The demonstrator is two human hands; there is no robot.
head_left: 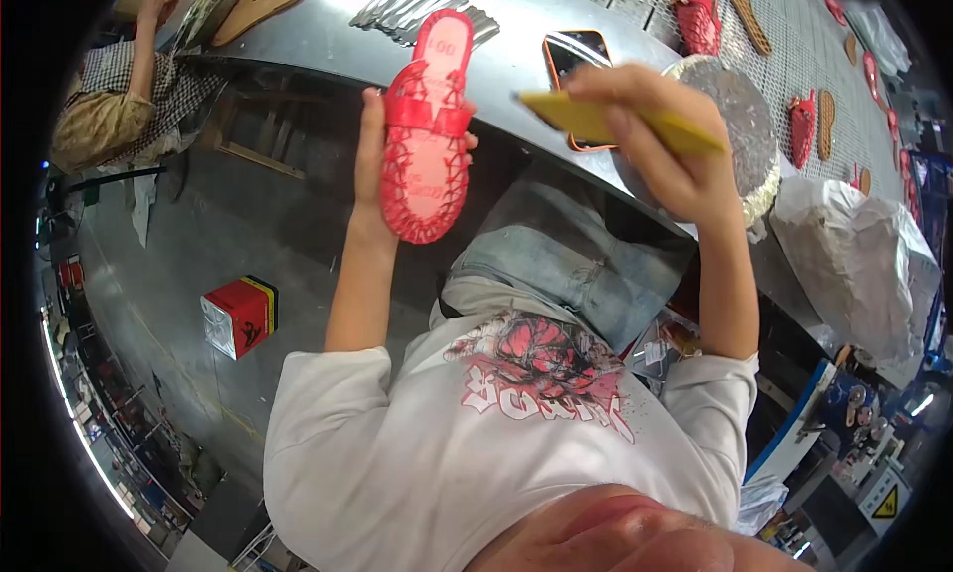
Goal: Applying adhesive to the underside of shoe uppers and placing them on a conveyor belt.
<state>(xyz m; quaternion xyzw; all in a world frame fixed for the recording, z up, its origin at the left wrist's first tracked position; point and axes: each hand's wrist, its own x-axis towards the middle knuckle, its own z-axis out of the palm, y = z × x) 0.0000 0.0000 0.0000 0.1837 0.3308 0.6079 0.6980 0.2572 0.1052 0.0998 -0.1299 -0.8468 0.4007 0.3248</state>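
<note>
My left hand (375,140) holds a red sandal upper on a red insole (429,145) upright in front of me, its woven straps wrapped over the edge. My right hand (665,155) grips a flat yellow tool (615,124) like a brush or scraper, held level to the right of the sandal and not touching it. Under that hand stands a round foil-lined pot (740,126) on the metal workbench (328,36). A phone in an orange case (574,54) lies on the bench between the two hands.
Several metal strips (412,1) and tan insoles (260,6) lie at the bench's far side. More red uppers (698,18) rest on a mesh surface at right. Another person (109,96) sits at far left. A red box (238,316) stands on the floor. A wrapped bundle (854,254) sits right.
</note>
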